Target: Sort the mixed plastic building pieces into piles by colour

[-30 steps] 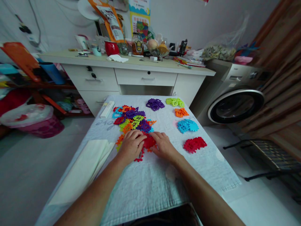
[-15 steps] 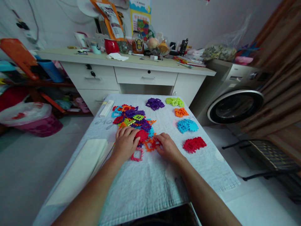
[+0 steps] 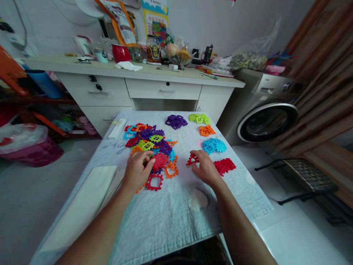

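Observation:
My left hand [image 3: 137, 170] is at the near side of a mixed heap of plastic interlocking building pieces [image 3: 147, 145], its thumb and fingers closed on a solid red piece [image 3: 160, 161]. To the right, my right hand [image 3: 205, 167] pinches a red triangular piece [image 3: 192, 159] just above the cloth, beside the pile of red pieces [image 3: 226, 166], which it partly covers. A red square frame piece [image 3: 154, 182] lies in front of the heap, near an orange frame piece [image 3: 171, 171].
Sorted piles of purple [image 3: 175, 122], lime green [image 3: 199, 118], orange [image 3: 206, 130] and blue pieces [image 3: 214, 145] lie along the far and right parts of the cloth-covered table [image 3: 171, 217]. A white box [image 3: 117, 129] sits far left. Behind stands a cluttered desk [image 3: 154, 73].
My right hand has moved right, away from the heap, carrying the red triangular piece toward the red pile. My left hand stays at the heap with the solid red piece. The view has shifted slightly.

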`<state>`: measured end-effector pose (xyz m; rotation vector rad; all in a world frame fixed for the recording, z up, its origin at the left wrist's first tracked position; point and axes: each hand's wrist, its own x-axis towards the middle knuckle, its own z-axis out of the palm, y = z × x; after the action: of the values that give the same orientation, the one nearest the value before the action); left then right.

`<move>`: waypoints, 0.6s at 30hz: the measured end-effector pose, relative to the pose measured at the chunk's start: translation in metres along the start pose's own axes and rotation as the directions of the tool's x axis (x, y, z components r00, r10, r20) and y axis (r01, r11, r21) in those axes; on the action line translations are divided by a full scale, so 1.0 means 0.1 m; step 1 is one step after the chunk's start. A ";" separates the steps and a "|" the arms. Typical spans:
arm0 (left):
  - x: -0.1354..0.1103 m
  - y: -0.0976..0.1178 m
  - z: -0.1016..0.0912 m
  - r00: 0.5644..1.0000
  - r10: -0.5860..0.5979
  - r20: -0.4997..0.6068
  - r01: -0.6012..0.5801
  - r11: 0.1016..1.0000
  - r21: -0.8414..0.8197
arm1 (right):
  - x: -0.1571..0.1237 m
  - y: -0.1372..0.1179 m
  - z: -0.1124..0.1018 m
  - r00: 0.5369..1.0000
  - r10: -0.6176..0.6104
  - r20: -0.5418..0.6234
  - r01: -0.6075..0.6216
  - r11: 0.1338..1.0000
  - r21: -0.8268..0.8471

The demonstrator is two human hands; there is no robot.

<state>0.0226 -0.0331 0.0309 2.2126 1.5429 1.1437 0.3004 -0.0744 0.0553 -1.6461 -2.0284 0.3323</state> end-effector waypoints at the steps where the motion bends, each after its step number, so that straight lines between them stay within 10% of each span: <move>1: 0.00 0.00 -0.01 1.000 -0.023 -0.018 0.023 1.000 -0.016 | -0.02 0.06 -0.08 1.000 0.022 -0.017 -0.023 1.000 -0.016; 11: 0.04 -0.18 0.02 0.971 -0.121 -0.205 0.137 0.988 0.066 | -0.58 0.82 -0.67 0.965 0.232 -0.121 -0.257 0.928 -0.270; 18: 0.04 -0.18 0.02 0.967 -0.144 -0.210 0.165 0.983 0.086 | -0.75 0.87 -0.73 0.967 0.246 -0.072 -0.256 0.920 -0.296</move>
<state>0.0120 -0.0216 0.0210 2.0456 1.8600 1.3025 0.4223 -0.1353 0.0575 -2.0937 -1.9170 0.0792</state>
